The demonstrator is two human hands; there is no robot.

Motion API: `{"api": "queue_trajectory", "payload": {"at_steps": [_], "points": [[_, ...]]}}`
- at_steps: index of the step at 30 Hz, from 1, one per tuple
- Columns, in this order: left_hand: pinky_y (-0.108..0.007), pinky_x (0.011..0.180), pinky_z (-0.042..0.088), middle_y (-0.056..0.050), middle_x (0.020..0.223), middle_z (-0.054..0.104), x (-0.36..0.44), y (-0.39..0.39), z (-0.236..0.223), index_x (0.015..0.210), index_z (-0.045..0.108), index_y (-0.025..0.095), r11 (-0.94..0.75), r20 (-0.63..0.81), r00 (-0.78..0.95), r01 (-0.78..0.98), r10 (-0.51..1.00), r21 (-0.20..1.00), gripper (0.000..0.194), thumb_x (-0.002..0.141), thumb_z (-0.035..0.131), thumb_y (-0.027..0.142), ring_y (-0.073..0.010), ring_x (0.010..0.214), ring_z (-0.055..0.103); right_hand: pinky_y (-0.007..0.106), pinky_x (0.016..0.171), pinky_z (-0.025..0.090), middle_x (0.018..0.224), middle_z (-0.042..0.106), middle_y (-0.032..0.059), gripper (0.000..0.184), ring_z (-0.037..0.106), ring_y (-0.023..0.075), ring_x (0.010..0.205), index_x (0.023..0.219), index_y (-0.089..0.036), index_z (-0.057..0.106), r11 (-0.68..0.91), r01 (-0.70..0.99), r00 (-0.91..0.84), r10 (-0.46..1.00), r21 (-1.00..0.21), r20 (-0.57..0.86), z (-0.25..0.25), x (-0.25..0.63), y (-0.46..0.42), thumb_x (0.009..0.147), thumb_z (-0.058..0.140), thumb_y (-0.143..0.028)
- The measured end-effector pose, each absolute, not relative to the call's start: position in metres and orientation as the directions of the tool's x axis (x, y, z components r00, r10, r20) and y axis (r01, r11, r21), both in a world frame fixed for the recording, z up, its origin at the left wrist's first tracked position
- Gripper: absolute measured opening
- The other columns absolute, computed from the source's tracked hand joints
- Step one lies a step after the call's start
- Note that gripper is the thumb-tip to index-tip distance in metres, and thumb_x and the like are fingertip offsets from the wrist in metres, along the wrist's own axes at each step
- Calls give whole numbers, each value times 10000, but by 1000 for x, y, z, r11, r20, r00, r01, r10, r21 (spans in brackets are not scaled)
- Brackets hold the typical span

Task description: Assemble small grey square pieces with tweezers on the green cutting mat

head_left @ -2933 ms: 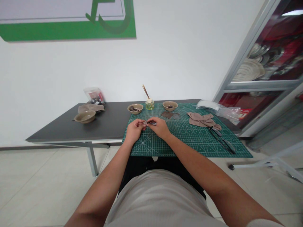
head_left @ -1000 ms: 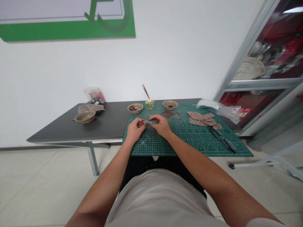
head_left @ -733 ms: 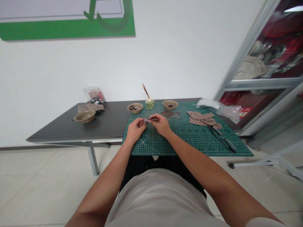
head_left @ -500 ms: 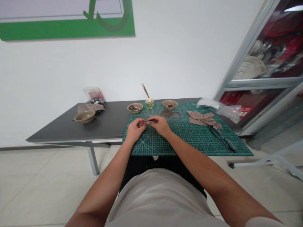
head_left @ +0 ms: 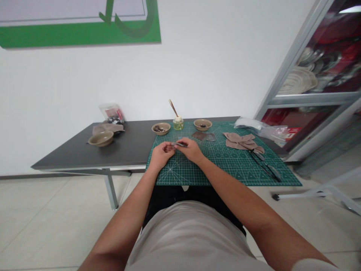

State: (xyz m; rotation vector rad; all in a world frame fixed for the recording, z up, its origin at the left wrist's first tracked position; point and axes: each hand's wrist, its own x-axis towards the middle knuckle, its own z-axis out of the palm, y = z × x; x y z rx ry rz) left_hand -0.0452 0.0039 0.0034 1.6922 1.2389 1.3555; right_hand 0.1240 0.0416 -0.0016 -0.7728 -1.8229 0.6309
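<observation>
Both hands meet above the near middle of the green cutting mat (head_left: 225,165). Between the fingertips of my right hand (head_left: 191,150) is a thin grey piece (head_left: 179,144), like a folded scrap of sheet. My left hand (head_left: 162,155) is closed, with its fingertips at the left end of that piece; whatever it pinches is too small to name. Just beyond my right hand lie a brown square sheet (head_left: 199,135) and a grey square sheet (head_left: 210,137), flat on the mat.
Behind the hands stand a bowl with dark pieces (head_left: 161,129), a reed diffuser (head_left: 178,123) and another bowl (head_left: 202,125). To the right are a brown cloth (head_left: 239,141), eyeglasses (head_left: 265,165) and a plastic bag (head_left: 259,128). A bowl (head_left: 101,139) and clear jar (head_left: 112,113) are left.
The grey piece between the fingertips has tilted slightly, its right end now lower. Both hands stay in nearly the same place.
</observation>
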Motion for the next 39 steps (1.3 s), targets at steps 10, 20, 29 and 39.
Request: {"api": "queue_trajectory", "payload": {"at_steps": [10,20,29,39], "points": [[-255,675,486,14,735,689,-46,2,7,842,650,181,-293,302,12,276,953,915,220,668,711,301,-133,662,619,291,764,438,839,652,14,149,589,159,808,881,-191,688,646,247,-304,759,-722,576,3,126,37,837,642,-326],[-272,688,498,3,754,697,-47,4,2,867,659,183,-322,329,23,270,944,907,253,680,714,343,-146,679,633,306,776,451,850,658,24,71,599,171,820,852,-201,674,685,235,-282,727,-690,626,0,125,40,823,636,-253],[-286,713,508,-18,770,707,-47,3,7,884,669,160,-288,292,8,203,956,936,290,663,741,334,-148,693,641,302,757,456,819,659,24,84,603,165,789,828,-192,687,701,125,-251,707,-702,661,0,126,40,813,657,-269],[-270,679,495,-5,750,703,-48,5,2,860,665,172,-333,335,36,263,941,906,237,678,717,314,-145,674,635,297,737,463,826,671,27,48,608,163,790,822,-207,710,719,186,-281,693,-670,665,1,124,37,799,680,-236]]}}
